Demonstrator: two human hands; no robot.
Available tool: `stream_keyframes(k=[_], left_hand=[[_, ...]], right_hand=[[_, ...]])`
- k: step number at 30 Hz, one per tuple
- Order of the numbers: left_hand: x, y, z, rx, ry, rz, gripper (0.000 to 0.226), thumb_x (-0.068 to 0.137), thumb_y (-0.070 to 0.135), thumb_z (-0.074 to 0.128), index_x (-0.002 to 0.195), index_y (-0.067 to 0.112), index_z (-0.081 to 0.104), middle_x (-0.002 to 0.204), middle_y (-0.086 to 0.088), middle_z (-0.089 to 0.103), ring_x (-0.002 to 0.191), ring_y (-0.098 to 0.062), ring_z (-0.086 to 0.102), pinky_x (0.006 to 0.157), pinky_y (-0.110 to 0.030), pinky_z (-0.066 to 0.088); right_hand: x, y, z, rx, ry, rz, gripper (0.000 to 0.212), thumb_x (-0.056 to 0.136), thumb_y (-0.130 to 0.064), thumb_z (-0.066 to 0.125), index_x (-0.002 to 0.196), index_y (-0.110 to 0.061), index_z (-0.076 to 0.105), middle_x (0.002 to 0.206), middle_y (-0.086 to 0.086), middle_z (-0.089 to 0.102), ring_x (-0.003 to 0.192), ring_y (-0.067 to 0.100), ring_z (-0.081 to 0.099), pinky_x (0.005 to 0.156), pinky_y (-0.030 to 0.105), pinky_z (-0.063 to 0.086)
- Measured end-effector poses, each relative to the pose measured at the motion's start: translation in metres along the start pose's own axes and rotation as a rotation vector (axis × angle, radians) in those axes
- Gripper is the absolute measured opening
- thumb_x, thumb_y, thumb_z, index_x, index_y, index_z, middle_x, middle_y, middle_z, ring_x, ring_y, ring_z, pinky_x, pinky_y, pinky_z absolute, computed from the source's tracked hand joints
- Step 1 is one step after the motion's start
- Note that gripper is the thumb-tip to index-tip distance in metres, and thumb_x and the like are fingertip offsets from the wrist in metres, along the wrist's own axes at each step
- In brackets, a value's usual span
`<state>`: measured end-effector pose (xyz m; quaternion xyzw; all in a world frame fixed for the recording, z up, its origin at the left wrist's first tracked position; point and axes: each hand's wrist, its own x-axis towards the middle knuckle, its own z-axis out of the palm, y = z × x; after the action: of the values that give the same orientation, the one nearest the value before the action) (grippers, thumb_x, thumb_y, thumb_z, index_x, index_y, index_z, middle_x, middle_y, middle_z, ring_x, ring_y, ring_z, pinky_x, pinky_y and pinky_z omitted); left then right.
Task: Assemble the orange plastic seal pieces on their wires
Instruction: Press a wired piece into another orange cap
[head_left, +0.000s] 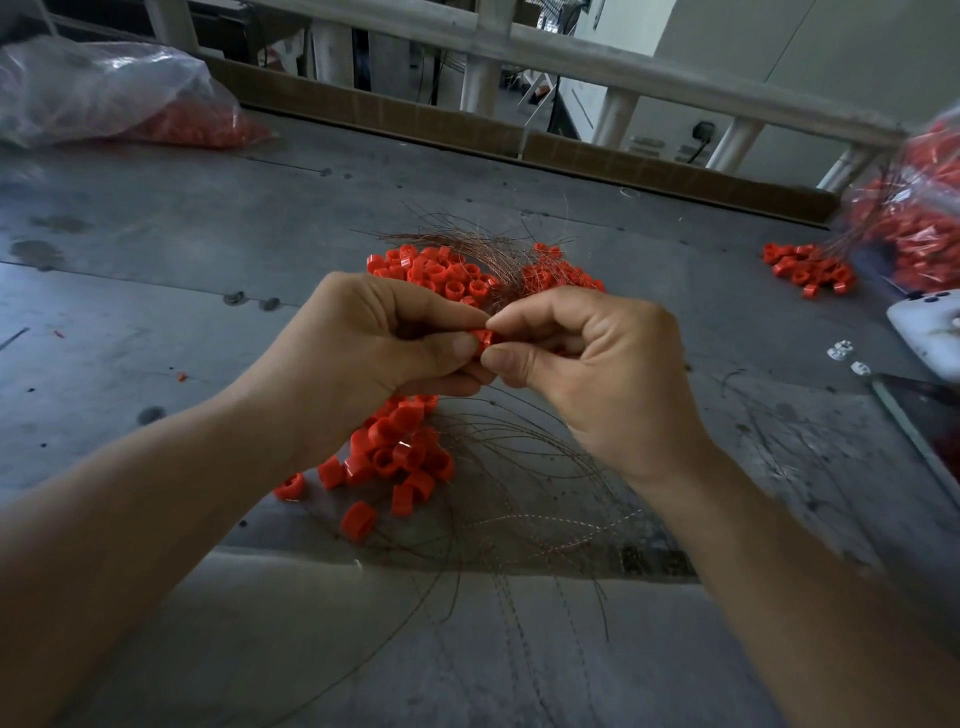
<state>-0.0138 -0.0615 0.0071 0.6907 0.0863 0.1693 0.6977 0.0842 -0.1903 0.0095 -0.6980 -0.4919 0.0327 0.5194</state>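
Observation:
Both hands meet over the middle of the grey table (156, 249). My left hand (374, 343) and my right hand (587, 358) pinch one small orange seal piece (483, 340) between thumbs and forefingers; most of it is hidden by the fingertips. A heap of orange seal pieces (441, 273) lies just beyond the hands, and another heap of them (395, 457) lies under my left wrist. Thin copper-coloured wires (467, 239) fan out behind the far heap. More loose wires (519, 499) curl on the table below my right hand.
A clear plastic bag of orange pieces (119, 98) sits at the far left. Another bag with wired seals (919, 218) stands at the right edge, a small orange pile (805, 270) beside it. A white device (930, 332) and a dark flat object (930, 431) lie right.

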Motion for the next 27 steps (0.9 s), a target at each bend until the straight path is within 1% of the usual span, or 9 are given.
stream_keyframes(k=[3, 6, 10, 13, 18, 21, 25, 27], left_hand=[[0.0000, -0.0001, -0.0005, -0.007, -0.008, -0.016, 0.022, 0.059, 0.011, 0.062, 0.078, 0.016, 0.073, 0.072, -0.007, 0.073, 0.067, -0.014, 0.070, 0.059, -0.015, 0.053], [0.0000, -0.0003, -0.0005, 0.006, -0.021, -0.009, 0.022, 0.060, 0.011, 0.062, 0.079, 0.016, 0.073, 0.073, -0.007, 0.073, 0.067, -0.014, 0.070, 0.059, -0.015, 0.053], [0.0008, -0.0003, -0.0001, 0.036, -0.003, 0.017, 0.021, 0.060, 0.010, 0.062, 0.077, 0.014, 0.073, 0.072, -0.007, 0.073, 0.066, -0.014, 0.070, 0.058, -0.014, 0.053], [0.0004, 0.0002, -0.0008, 0.051, -0.032, 0.013, 0.023, 0.061, 0.012, 0.062, 0.080, 0.018, 0.073, 0.074, -0.006, 0.073, 0.068, -0.014, 0.070, 0.060, -0.015, 0.053], [-0.0010, 0.0005, 0.0004, -0.018, -0.021, 0.002, 0.025, 0.059, 0.013, 0.063, 0.081, 0.017, 0.072, 0.074, -0.007, 0.073, 0.069, -0.015, 0.070, 0.060, -0.017, 0.054], [-0.0017, 0.0006, 0.0021, -0.048, -0.015, -0.004, 0.025, 0.058, 0.012, 0.062, 0.080, 0.017, 0.072, 0.070, -0.006, 0.072, 0.066, -0.013, 0.070, 0.058, -0.016, 0.053], [-0.0021, 0.0021, 0.0017, -0.099, -0.025, -0.023, 0.025, 0.059, 0.011, 0.060, 0.081, 0.015, 0.072, 0.069, -0.007, 0.072, 0.064, -0.012, 0.070, 0.057, -0.016, 0.053], [-0.0021, 0.0029, 0.0005, -0.112, -0.042, -0.025, 0.025, 0.059, 0.013, 0.061, 0.080, 0.016, 0.074, 0.070, -0.007, 0.072, 0.065, -0.013, 0.070, 0.058, -0.016, 0.053]], right_hand=[[-0.0002, 0.0007, -0.0003, -0.014, 0.000, -0.004, 0.015, 0.069, -0.008, 0.074, 0.083, -0.010, 0.069, 0.074, -0.010, 0.066, 0.064, 0.001, 0.064, 0.062, 0.013, 0.051], [0.0005, 0.0011, -0.0018, -0.006, -0.008, -0.007, 0.015, 0.069, -0.008, 0.074, 0.083, -0.010, 0.070, 0.076, -0.010, 0.066, 0.067, 0.001, 0.065, 0.064, 0.014, 0.052], [0.0009, 0.0018, -0.0024, -0.042, -0.010, -0.042, 0.022, 0.069, -0.007, 0.074, 0.090, -0.012, 0.069, 0.077, -0.016, 0.063, 0.072, -0.001, 0.064, 0.067, 0.012, 0.051], [0.0002, 0.0019, -0.0026, -0.081, -0.015, -0.090, 0.021, 0.069, -0.006, 0.073, 0.090, -0.006, 0.070, 0.078, -0.014, 0.062, 0.076, -0.001, 0.063, 0.068, 0.011, 0.050], [-0.0002, 0.0014, -0.0031, 0.015, 0.007, -0.048, 0.018, 0.068, -0.006, 0.074, 0.085, -0.013, 0.069, 0.075, -0.015, 0.063, 0.067, -0.002, 0.063, 0.063, 0.012, 0.051], [-0.0002, 0.0003, -0.0016, 0.029, 0.021, -0.054, 0.020, 0.068, -0.007, 0.075, 0.083, -0.018, 0.067, 0.073, -0.015, 0.063, 0.063, -0.001, 0.063, 0.060, 0.013, 0.050], [0.0002, -0.0011, -0.0010, 0.055, 0.027, -0.054, 0.020, 0.066, -0.011, 0.075, 0.084, -0.017, 0.068, 0.073, -0.014, 0.064, 0.064, -0.002, 0.063, 0.061, 0.013, 0.051], [0.0013, -0.0014, -0.0014, 0.088, 0.029, -0.066, 0.021, 0.066, -0.016, 0.073, 0.086, -0.017, 0.067, 0.074, -0.013, 0.064, 0.065, 0.000, 0.064, 0.061, 0.015, 0.051]])
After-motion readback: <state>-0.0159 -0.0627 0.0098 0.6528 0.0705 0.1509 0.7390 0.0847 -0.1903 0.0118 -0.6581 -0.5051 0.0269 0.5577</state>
